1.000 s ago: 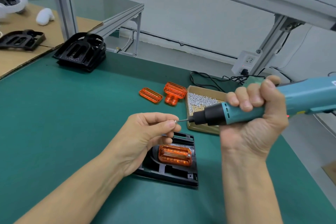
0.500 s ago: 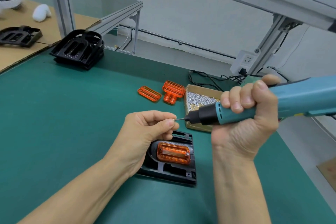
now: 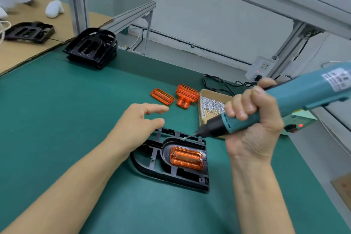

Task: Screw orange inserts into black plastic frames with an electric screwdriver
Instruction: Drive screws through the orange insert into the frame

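Gripping the electric screwdriver (image 3: 281, 104) in a closed fist, the right hand (image 3: 252, 119) is angling the tool down toward eight o'clock, with a small screw (image 3: 185, 137) sitting on the bit tip just above the far edge of the black frame (image 3: 152, 159). The left hand (image 3: 133, 127) is hovering over the frame's ten o'clock corner with fingers loosely spread and holding nothing; whether it is touching the frame is hard to tell.

The frame is lying flat on the green mat (image 3: 57, 119), with an orange insert (image 3: 186, 157) seated in its rounded pocket. Two screw heads seem to be showing already at the insert's left and right ends, though they are small.

At twelve o'clock from the frame, two spare orange inserts (image 3: 173, 96) are resting on the mat, and a cardboard box of screws (image 3: 210, 105) is standing at one o'clock, just behind the tool's nose. A stack of black frames (image 3: 92, 48) is waiting far off at ten o'clock.

Doing this step well probably means bringing the tool closer to upright before the screw meets its hole, since the bit is leaning steeply now and a slanted screw could cross-thread or fall off. Pressing the free hand flat on the frame should be keeping it from twisting while the driver is spinning.
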`<act>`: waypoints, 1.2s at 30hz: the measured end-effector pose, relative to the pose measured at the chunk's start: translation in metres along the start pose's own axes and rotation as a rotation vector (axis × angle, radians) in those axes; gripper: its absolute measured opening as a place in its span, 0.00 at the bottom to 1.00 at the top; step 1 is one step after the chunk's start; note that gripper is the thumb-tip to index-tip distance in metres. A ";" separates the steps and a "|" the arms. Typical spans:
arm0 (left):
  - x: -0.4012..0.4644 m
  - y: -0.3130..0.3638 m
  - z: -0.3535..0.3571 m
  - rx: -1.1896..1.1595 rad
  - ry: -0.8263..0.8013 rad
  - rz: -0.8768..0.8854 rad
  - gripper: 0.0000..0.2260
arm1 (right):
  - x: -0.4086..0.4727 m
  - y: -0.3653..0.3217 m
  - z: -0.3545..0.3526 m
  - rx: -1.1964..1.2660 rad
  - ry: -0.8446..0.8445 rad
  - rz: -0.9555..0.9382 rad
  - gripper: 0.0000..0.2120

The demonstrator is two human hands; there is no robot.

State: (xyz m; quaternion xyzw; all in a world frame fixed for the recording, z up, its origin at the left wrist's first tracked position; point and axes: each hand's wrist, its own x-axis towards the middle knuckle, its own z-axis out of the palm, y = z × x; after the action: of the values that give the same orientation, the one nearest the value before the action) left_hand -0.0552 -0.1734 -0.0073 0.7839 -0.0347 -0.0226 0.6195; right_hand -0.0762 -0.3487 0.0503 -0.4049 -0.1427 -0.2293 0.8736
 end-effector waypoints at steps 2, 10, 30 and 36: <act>0.002 -0.007 0.000 0.074 -0.049 -0.049 0.12 | -0.003 0.007 0.001 -0.060 -0.038 0.051 0.09; 0.005 -0.020 0.006 0.239 -0.108 -0.123 0.11 | -0.007 0.023 0.005 -0.199 -0.091 0.165 0.08; 0.007 -0.022 0.008 0.267 -0.094 -0.099 0.12 | 0.001 0.039 0.009 -0.441 -0.324 0.191 0.08; 0.004 -0.018 0.005 0.251 -0.077 -0.061 0.12 | 0.003 0.033 0.007 -0.365 -0.227 0.161 0.08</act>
State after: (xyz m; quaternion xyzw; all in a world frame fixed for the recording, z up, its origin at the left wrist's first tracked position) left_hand -0.0514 -0.1746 -0.0263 0.8544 -0.0370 -0.0669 0.5140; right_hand -0.0565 -0.3253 0.0346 -0.5896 -0.1637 -0.1339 0.7795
